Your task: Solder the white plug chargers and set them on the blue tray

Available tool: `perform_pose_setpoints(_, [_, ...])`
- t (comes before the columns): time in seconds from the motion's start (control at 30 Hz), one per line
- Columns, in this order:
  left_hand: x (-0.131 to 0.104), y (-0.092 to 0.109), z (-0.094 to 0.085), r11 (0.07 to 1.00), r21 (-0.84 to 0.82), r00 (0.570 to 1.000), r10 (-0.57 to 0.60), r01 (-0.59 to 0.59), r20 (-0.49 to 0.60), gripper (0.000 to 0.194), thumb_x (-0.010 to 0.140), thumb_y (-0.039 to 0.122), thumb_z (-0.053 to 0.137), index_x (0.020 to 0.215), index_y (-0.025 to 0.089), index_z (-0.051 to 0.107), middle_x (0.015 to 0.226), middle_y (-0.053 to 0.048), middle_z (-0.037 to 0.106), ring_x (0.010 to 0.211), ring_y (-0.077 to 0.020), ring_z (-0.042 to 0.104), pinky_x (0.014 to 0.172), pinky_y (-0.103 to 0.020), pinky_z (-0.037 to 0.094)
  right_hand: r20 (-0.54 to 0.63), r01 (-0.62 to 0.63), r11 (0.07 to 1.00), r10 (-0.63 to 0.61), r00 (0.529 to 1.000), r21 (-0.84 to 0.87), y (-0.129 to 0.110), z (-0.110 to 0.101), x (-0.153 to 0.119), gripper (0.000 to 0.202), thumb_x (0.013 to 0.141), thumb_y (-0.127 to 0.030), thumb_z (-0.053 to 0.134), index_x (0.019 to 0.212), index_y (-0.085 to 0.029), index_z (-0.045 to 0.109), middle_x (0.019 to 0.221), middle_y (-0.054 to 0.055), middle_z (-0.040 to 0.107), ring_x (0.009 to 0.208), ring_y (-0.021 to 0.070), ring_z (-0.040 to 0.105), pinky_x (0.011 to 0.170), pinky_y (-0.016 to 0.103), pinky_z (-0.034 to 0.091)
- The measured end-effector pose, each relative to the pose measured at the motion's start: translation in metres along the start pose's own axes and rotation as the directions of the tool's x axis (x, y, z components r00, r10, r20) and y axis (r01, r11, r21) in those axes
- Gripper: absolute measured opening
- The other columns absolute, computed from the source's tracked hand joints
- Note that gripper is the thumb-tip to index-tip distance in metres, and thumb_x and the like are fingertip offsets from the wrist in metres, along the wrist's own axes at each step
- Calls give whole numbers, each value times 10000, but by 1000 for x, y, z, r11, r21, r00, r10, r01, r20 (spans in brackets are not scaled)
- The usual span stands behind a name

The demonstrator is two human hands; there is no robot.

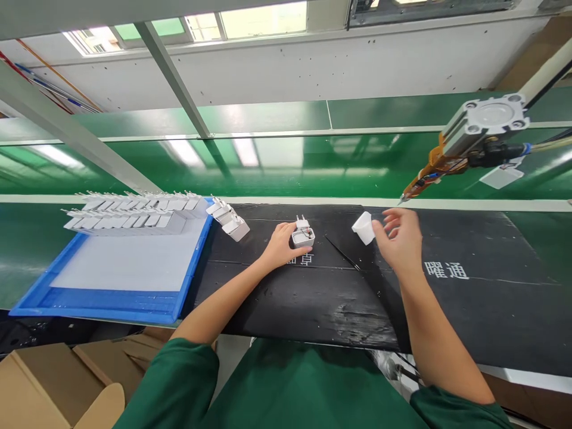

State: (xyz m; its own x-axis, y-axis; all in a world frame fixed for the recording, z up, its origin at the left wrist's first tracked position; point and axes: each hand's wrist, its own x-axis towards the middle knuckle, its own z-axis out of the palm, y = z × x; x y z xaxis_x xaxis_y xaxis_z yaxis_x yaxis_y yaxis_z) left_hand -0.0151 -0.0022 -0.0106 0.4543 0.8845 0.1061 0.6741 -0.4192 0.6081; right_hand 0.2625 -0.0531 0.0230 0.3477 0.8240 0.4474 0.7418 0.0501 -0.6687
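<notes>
My left hand grips a small white plug adapter on the black mat, thumb at its near side and fingers at the far side. Its two metal pins point away from me, and small wires show inside its open housing. My right hand is raised over the mat, fingers loosely curled and thumb apart from them. A white hollow plastic cover sits beside the right thumb; whether they touch is hard to tell. Between the hands lie dark, thin tweezers.
A blue tray at left carries rows of white plug adapters. More adapters lean together at its right edge. A metal-cylinder tool with a thin tip hangs above my right hand. Cardboard boxes stand below left.
</notes>
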Motion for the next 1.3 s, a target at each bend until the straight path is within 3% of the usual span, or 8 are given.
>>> perform_pose_setpoints(0.07, [6, 4, 6, 998, -56, 999, -42, 43, 11, 370, 800, 386, 725, 1094, 170, 664, 1203, -119, 669, 1235, -296, 532, 1043, -427, 448, 377, 37, 989, 19, 926, -140, -6, 2, -6, 218, 830, -411, 583, 915, -211, 595, 772, 15, 612, 607, 153, 555, 596, 302, 445])
perform_pose_setpoints(0.13, [5, 7, 9, 993, -101, 998, -61, 60, -6, 293, 815, 372, 708, 1040, 186, 687, 1175, -101, 687, 1181, -278, 585, 1003, -384, 475, 631, 142, 954, 61, 774, -266, -12, 7, -14, 193, 844, -409, 592, 875, -219, 600, 768, 15, 638, 626, 160, 580, 567, 275, 400])
perform_pose_setpoints(0.3, [-8, 15, 6, 977, -210, 999, -28, 20, -36, 359, 813, 391, 700, 1105, 184, 667, 1026, -64, 740, 887, -213, 685, 824, -309, 522, 730, 311, 904, 1, 683, -293, -14, 20, -25, 67, 874, -265, 567, 864, -202, 587, 934, 73, 677, 788, 201, 646, 604, 279, 428])
perform_pose_setpoints(0.5, [-17, 27, -7, 902, -421, 995, -93, 92, 18, 365, 760, 441, 701, 986, 154, 688, 792, -12, 704, 648, -130, 595, 630, -227, 469, 575, 34, 996, -78, 814, 87, -14, 12, -17, 150, 818, -275, 674, 916, -204, 585, 728, 2, 676, 537, 135, 603, 562, 282, 499])
perform_pose_setpoints(0.6, [-20, 31, -11, 842, -516, 987, -119, 157, 107, 383, 750, 457, 693, 990, 159, 696, 772, 2, 680, 634, -120, 561, 599, -217, 440, 450, -105, 899, -109, 886, 424, -27, 4, -21, 312, 816, -324, 712, 1087, -218, 599, 885, 23, 730, 613, 137, 686, 587, 282, 583])
perform_pose_setpoints(0.8, [-26, 42, -16, 836, -503, 970, -127, 217, 208, 382, 747, 470, 689, 964, 157, 715, 727, 10, 640, 611, -112, 513, 562, -212, 390, 190, 100, 773, -276, 942, 626, -54, -2, -38, 159, 864, -162, 661, 988, -245, 715, 1048, 37, 770, 863, 171, 757, 777, 323, 639])
perform_pose_setpoints(1.0, [-30, 54, -19, 897, -417, 976, -62, 147, 210, 350, 754, 443, 693, 972, 171, 713, 664, 32, 615, 575, -96, 487, 552, -204, 369, -21, 477, 767, -519, 854, 428, -56, 8, -48, 244, 782, -81, 734, 964, -244, 732, 875, 18, 795, 787, 168, 758, 703, 274, 638])
perform_pose_setpoints(1.3, [-34, 57, -16, 928, -368, 985, -1, 65, 172, 306, 758, 464, 688, 766, 169, 606, 590, 53, 521, 544, -83, 449, 533, -203, 338, -48, 626, 716, -646, 762, 308, -63, 13, -47, 145, 824, -115, 696, 910, -226, 727, 786, 27, 794, 726, 177, 762, 651, 268, 648])
